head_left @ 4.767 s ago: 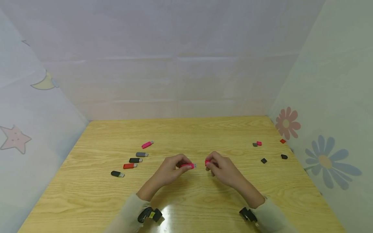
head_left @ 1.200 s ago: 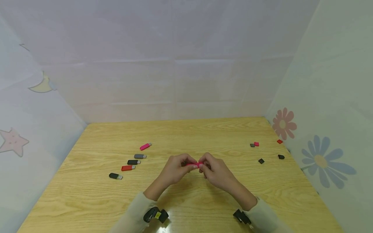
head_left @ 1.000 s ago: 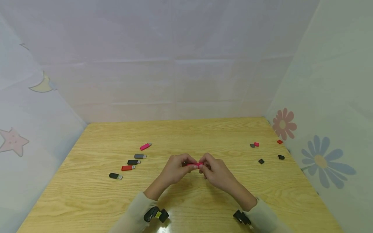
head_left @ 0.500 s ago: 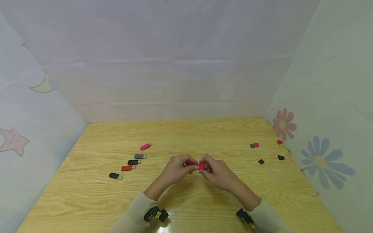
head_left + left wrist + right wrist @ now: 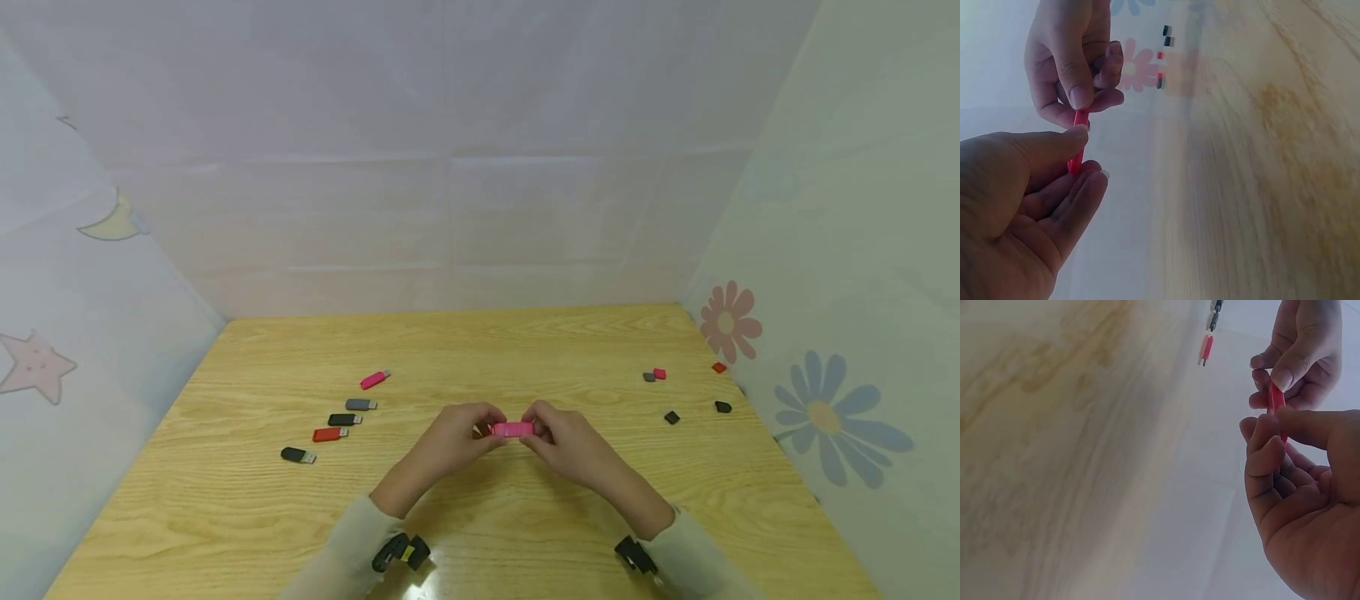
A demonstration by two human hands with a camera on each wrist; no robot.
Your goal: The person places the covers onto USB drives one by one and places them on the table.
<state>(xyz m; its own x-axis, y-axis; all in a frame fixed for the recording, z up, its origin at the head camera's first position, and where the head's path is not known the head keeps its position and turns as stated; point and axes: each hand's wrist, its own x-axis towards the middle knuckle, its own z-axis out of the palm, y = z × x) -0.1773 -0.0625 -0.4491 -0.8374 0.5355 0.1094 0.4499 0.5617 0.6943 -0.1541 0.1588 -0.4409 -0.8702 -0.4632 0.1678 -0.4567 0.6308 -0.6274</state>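
Observation:
A pink USB stick (image 5: pixel 513 429), its cap in place and no metal plug showing, is held level above the table in the head view. My left hand (image 5: pixel 455 437) pinches its left end between thumb and fingers. At the right end, the thumb and fingers of my right hand (image 5: pixel 572 442) pinch the capped part. The left wrist view shows the same pink stick (image 5: pixel 1075 164) edge-on between both hands. From the right wrist, the stick (image 5: pixel 1277 397) is partly covered by the fingertips.
On the left of the wooden table (image 5: pixel 465 350) lie uncapped USB sticks: pink (image 5: pixel 373 380), grey (image 5: pixel 360 405), black (image 5: pixel 343 420), red (image 5: pixel 328 434) and a rounded black one (image 5: pixel 297 455). Loose caps lie at right, among them grey (image 5: pixel 648 377), pink (image 5: pixel 660 374), red (image 5: pixel 719 367) and black (image 5: pixel 672 417).
Stick and cap, apart in the oldest frame, have come together into one piece. Over the last second my fingers have shifted outward to its ends, leaving its middle in sight.

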